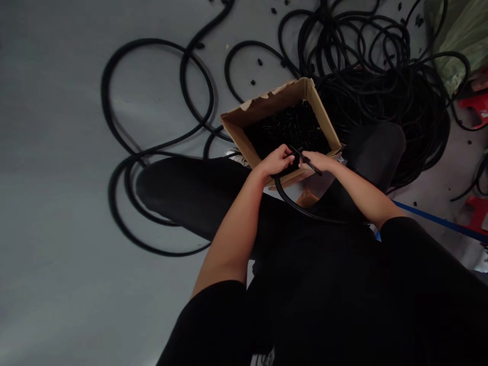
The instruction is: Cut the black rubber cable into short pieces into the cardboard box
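My left hand (280,160) is closed around the end of a black corrugated tube (286,199), which curves from under the fingers down across my lap. Close beside it, my right hand (315,160) grips what look like black scissors (313,167); their tips point toward my left fingers. Both hands are over the near edge of an open cardboard box (238,140). Many short black tube pieces (292,122) lie inside the box. The exact contact between scissors and tube is too dark and small to make out.
Loops of black tubing (110,96) spread over the grey floor at left. A large tangled pile of tubing (392,96) lies behind the box at right. Small black scraps dot the floor. A pale plastic bag (457,40) and red objects (476,107) are at far right.
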### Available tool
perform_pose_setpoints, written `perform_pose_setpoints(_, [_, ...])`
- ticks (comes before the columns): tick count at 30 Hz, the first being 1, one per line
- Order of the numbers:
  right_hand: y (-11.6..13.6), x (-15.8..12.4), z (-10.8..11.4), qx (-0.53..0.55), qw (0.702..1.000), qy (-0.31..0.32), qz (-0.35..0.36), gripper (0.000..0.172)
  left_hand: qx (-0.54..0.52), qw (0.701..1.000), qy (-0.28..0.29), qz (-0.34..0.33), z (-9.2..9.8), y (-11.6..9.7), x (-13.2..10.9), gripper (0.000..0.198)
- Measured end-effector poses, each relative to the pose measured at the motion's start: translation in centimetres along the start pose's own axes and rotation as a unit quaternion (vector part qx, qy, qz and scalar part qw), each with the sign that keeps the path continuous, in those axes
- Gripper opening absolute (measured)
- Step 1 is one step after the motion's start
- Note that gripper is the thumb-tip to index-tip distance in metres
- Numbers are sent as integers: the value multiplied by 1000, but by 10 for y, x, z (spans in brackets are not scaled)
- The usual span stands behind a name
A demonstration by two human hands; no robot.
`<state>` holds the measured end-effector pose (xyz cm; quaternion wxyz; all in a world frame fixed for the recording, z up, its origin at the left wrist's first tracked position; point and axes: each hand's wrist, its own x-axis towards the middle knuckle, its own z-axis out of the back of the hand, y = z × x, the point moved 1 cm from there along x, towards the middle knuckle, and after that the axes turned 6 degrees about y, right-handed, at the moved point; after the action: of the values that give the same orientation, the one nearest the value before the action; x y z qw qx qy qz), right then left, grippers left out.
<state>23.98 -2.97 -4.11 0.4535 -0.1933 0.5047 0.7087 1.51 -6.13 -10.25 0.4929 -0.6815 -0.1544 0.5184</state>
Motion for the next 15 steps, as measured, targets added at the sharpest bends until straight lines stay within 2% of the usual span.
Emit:
perform_pose_setpoints(3, [0, 3, -4, -11, 999, -30, -20, 23, 3, 999, -42, 7, 1, 1, 2, 30])
perform_pose_setpoints(9, [2, 9, -12, -34, 997, -58, -33, 22, 85, 990, -114, 7, 3, 3, 4, 24])
perform_pose_setpoints(11, [1, 10, -12, -25, 998, -50, -25, 24, 78, 992, -101, 1, 2, 2, 3, 24])
perform_pose_setpoints(15, [-4, 13, -12, -1, 1000, -19, 3, 33, 13, 1000, -4, 2, 0, 0, 0, 22])
